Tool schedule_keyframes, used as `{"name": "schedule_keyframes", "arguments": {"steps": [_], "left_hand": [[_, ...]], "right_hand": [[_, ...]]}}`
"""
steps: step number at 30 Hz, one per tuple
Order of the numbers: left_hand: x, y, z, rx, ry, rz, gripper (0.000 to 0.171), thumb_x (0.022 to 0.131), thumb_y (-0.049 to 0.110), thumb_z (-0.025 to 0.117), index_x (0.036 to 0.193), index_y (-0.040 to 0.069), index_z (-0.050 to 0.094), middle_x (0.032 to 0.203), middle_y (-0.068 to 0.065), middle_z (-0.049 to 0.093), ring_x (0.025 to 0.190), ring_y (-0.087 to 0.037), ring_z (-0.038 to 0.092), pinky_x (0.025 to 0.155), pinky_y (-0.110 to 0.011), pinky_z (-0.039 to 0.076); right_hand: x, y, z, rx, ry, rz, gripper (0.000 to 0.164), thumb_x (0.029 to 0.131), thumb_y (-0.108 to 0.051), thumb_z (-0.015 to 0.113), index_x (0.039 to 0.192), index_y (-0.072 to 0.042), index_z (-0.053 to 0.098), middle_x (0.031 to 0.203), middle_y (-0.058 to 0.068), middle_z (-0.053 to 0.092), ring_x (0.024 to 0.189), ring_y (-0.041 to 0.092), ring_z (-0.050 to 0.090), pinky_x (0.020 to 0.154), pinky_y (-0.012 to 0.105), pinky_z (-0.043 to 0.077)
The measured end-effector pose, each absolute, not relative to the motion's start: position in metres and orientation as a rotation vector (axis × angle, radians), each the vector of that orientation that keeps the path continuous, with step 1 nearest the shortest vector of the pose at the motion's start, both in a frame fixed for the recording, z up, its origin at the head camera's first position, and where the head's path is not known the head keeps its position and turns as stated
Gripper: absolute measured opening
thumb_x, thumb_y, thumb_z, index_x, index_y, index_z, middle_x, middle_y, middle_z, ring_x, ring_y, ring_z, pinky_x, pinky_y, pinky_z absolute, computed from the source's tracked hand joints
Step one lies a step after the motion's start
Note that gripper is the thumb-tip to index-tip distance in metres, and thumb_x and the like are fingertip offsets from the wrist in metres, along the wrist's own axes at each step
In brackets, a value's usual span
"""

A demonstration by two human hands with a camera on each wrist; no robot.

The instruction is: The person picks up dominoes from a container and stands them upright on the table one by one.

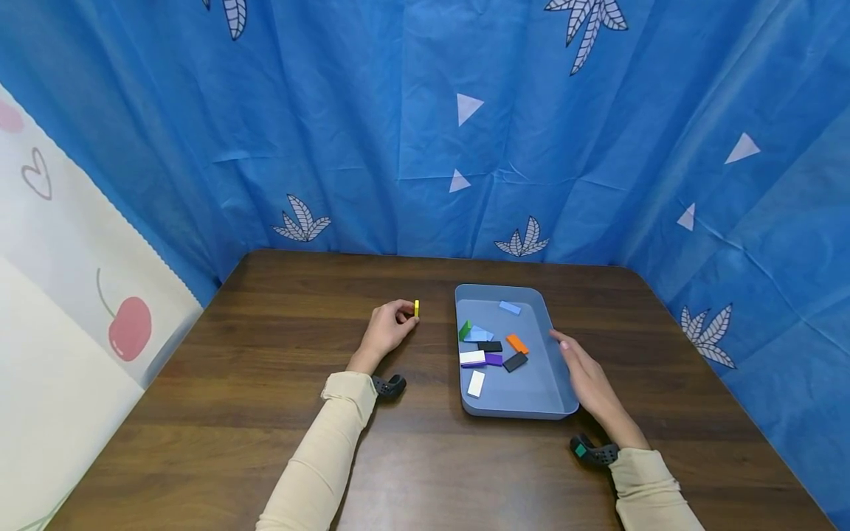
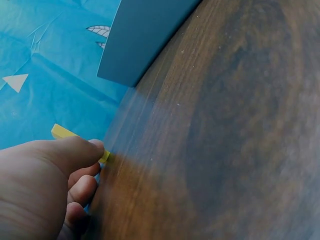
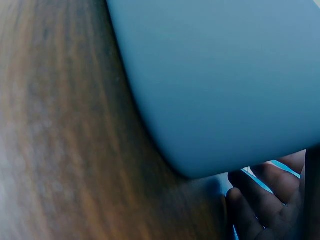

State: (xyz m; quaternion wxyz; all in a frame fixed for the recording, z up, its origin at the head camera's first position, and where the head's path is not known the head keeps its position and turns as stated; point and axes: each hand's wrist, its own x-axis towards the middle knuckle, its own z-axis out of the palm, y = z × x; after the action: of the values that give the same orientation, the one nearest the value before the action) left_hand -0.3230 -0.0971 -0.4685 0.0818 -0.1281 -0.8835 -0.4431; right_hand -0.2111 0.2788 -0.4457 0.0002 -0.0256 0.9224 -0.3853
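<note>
Left of a blue-grey plastic tray, perhaps steadied by the straight-fingered right hand, a yellow rectangular block is pinched upright by the left hand, seemingly for balance

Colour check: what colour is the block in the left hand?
Yellow. The block in the left hand shows best in the left wrist view.

no legible text, labels, brands, numbers or signs, in any view
</note>
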Motion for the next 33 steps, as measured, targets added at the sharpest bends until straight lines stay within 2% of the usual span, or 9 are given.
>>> {"name": "schedule_keyframes", "arguments": {"steps": [16,27,33], "left_hand": [[-0.3211,-0.0988,-0.4689,-0.394,-2.586,-1.33,0.028,0.091,0.013,0.079,0.115,0.001,0.073,0.107,-0.012,0.076,0.085,-0.022,0.069,0.081,-0.037,0.057],[-0.323,-0.0997,-0.4708,-0.384,-2.428,-1.407,0.047,0.088,0.021,0.082,0.127,0.0,0.068,0.115,-0.013,0.072,0.099,-0.029,0.066,0.091,-0.044,0.055],[-0.3232,-0.0988,-0.4674,-0.424,-2.308,-1.4,0.045,0.085,0.02,0.083,0.124,0.001,0.069,0.114,-0.016,0.072,0.098,-0.03,0.065,0.081,-0.041,0.054]], "right_hand": [[-0.21,0.2769,-0.4441,-0.048,2.876,-1.209,0.07,0.111,-0.054,0.017,0.161,-0.008,0.031,0.167,0.023,0.026,0.152,0.049,0.024,0.119,0.069,0.021],[-0.209,0.2769,-0.4456,-0.037,2.869,-1.21,0.071,0.11,-0.056,0.017,0.162,-0.009,0.03,0.168,0.022,0.025,0.152,0.049,0.023,0.12,0.069,0.02],[-0.2103,0.2775,-0.4448,-0.046,2.878,-1.204,0.071,0.111,-0.055,0.017,0.161,-0.008,0.031,0.167,0.023,0.025,0.152,0.049,0.023,0.12,0.068,0.021]]}}
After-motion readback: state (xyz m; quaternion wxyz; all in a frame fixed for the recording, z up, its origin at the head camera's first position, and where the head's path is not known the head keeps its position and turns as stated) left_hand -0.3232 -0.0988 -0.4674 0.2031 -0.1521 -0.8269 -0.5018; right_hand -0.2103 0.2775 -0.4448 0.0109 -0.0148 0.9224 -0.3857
